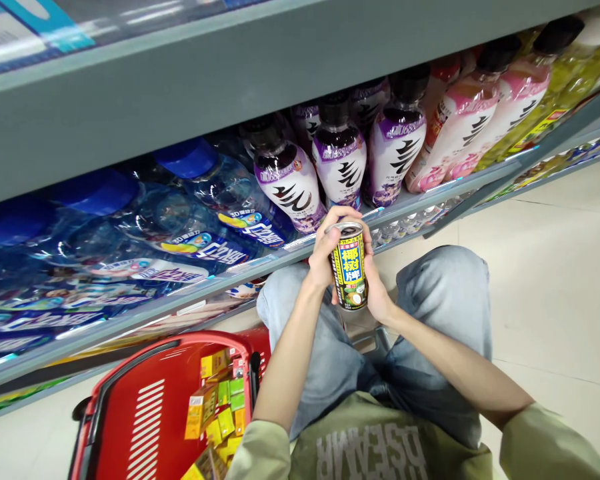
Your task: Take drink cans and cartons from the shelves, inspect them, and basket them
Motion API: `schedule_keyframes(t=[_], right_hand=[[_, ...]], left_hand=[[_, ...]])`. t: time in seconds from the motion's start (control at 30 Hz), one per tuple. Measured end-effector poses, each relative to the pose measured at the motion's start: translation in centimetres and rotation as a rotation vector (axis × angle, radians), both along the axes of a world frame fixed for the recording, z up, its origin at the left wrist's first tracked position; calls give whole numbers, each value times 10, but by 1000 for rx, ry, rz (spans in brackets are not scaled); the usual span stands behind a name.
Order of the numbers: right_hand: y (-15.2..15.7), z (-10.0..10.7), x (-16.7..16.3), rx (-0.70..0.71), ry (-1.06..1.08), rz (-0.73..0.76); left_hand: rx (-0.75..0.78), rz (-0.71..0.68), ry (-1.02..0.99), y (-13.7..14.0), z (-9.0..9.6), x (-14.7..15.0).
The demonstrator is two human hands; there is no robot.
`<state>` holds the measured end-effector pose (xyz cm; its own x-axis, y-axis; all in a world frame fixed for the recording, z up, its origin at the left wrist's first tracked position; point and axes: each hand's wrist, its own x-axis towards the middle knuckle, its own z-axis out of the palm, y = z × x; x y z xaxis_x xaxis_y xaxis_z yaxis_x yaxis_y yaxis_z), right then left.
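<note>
- Cupping the dark can (351, 270) between left grip (323, 259) and right grip (378, 289), both wrapped around its sides.
- Probably rigid, weighty if full, smooth enough to slip; mid-body looks the best hold.
- Left of and below the grip: red basket (114, 413), small yellow and green boxes (225, 423) inside.

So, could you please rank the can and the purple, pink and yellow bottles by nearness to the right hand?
1. Can, held against the right hand.
2. Purple-labelled bottles, straight ahead.
3. Pink-labelled bottles, farther right.
4. Yellow bottles, right of those.
</note>
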<state>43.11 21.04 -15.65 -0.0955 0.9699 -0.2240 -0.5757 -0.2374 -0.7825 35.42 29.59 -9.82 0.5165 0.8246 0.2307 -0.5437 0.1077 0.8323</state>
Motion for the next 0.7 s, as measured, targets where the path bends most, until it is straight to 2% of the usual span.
schedule_keyframes(t=[0.7], right_hand=[[0, 6, 0, 5, 22, -11]], left_hand=[[-20, 2, 5, 0, 0, -1]])
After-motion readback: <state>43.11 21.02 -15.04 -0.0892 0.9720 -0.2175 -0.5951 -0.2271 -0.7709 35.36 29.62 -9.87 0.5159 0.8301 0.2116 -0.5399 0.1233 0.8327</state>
